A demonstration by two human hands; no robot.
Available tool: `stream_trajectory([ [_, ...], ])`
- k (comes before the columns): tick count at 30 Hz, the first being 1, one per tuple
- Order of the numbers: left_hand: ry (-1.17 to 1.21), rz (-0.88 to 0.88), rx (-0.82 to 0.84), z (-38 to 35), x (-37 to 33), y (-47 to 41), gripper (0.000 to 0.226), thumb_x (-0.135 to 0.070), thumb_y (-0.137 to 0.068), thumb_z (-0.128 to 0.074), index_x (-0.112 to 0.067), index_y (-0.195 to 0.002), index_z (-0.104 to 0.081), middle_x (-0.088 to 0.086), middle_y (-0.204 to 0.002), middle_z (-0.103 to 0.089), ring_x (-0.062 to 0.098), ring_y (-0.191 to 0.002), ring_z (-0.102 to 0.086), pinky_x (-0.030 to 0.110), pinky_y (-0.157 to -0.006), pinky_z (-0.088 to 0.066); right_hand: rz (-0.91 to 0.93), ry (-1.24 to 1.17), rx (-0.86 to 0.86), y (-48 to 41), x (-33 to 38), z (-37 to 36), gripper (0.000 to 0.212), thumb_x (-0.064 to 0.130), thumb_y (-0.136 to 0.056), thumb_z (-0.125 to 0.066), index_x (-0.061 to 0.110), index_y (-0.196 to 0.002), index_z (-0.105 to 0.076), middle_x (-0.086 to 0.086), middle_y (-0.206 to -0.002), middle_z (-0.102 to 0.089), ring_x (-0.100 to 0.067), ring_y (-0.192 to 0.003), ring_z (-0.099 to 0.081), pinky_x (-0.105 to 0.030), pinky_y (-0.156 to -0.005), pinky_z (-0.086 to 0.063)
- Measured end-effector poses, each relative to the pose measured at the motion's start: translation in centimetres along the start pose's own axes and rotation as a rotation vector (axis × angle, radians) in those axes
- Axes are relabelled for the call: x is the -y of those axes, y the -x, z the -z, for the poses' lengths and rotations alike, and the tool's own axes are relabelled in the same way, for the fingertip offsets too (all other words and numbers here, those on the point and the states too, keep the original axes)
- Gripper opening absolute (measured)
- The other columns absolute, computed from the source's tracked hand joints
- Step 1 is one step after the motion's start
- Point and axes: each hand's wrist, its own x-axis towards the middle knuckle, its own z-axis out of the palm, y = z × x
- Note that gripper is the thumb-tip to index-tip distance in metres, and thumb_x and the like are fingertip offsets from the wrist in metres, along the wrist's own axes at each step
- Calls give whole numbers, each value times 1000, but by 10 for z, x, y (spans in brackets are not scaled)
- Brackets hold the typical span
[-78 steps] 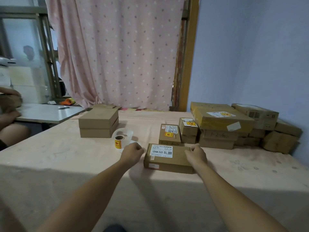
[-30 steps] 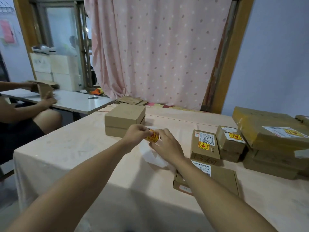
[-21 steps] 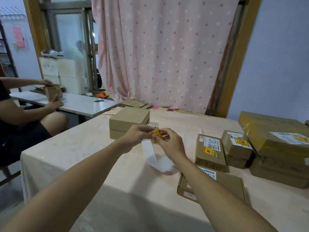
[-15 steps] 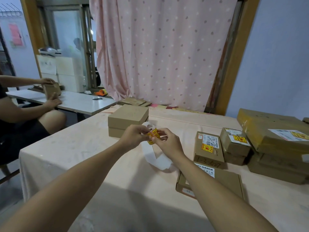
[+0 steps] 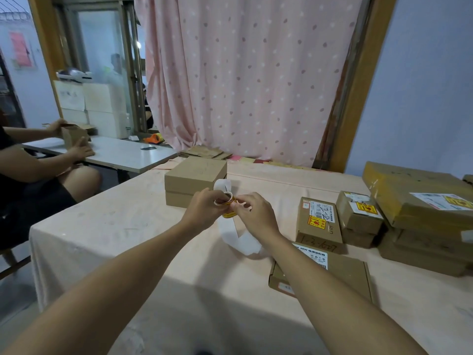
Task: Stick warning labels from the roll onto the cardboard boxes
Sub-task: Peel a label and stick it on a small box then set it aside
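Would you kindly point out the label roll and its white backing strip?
label roll (image 5: 228, 214): head view, on its yellow printed side.
backing strip (image 5: 227, 231): head view, on the white hanging stretch.

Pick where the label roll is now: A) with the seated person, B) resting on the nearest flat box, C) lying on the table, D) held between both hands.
D: the left hand grips the label roll while the right hand pinches at it, above the table.

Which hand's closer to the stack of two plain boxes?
Left. The left hand, holding the label roll, is just in front of the stack; the right hand pinches the roll farther right.
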Motion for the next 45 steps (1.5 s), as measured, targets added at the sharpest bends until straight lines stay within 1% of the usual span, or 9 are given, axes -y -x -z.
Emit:
stream_trajectory([
  [2, -6, -6, -4, 2, -2, 1, 15, -27, -81, -83, -16, -92, -80, -17, -75, -58, 15, -81, -55, 23, -66, -41, 11, 35, -10, 0, 1, 0, 24, 37, -94, -63, 28, -112, -75, 9, -108, -68, -16, -104, -61, -38, -92, -51],
  [8, -53, 58, 30, 2, 7, 2, 17, -23, -82, -80, -22, -99, -80, 2, -88, -63, 19, -85, -55, 24, -65, -38, -29, 19, -73, 4, -2, -2, 10, 36, -93, -64, 29, -95, -71, 13, -92, -72, -13, -95, -66, -34, -82, -55],
  [13, -44, 75, 43, 0, 11, 5, 15, -15, -82, -80, -19, -97, -80, -4, -89, -65, 17, -86, -53, 33, -71, -47, -67, 6, -113, 4, -5, 3, 8, 35, -92, -66, 28, -87, -68, 13, -89, -71, -11, -89, -65, -36, -80, -56],
  [17, -20, 41, 34, -5, 10, 6, 9, -23, -82, -81, -18, -90, -80, -7, -78, -66, 12, -82, -50, 30, -66, -40, -63, 16, -28, 4, -4, 0, 25, 53, -84, -71, 31, -94, -67, 16, -95, -70, -8, -94, -64, -35, -81, -55],
  [24, -5, 32, 9, -7, 11, 4, 13, -29, -81, -82, -19, -89, -80, -1, -79, -69, 12, -80, -49, 30, -64, -38, -79, 12, -53, 0, -2, -7, 7, 35, -88, -71, 29, -91, -72, 13, -93, -73, -9, -91, -67, -38, -84, -57],
  [29, -22, 2, 0, -9, 14, 5, 10, -26, -81, -82, -17, -84, -78, -7, -72, -67, 19, -79, -49, 30, -62, -34, -57, 20, -32, 0, -3, -10, 21, 47, -82, -73, 29, -93, -73, 13, -93, -71, -9, -91, -65, -35, -80, -57],
  [35, -31, -8, 5, -10, 15, 7, 10, -26, -81, -82, -18, -86, -79, -13, -71, -64, 18, -80, -50, 28, -63, -38, -38, 73, -47, -1, -6, -12, 11, 41, -86, -70, 31, -88, -72, 11, -91, -71, -10, -90, -64, -37, -80, -57],
  [41, -34, 16, 35, -8, 23, 9, 14, -20, -81, -82, -17, -94, -80, -4, -91, -73, 13, -86, -54, 21, -67, -39, -34, 66, -48, 2, -13, -8, 9, 35, -91, -69, 29, -89, -74, 12, -90, -72, -11, -88, -65, -36, -79, -57],
  [45, -63, 47, 66, -6, 30, 12, 11, -14, -82, -79, -18, -92, -79, -21, -86, -67, 10, -88, -52, 25, -68, -37, -58, 93, -91, 3, -16, 0, 8, 27, -92, -68, 29, -85, -70, 13, -94, -67, -11, -87, -61, -32, -75, -54],
])
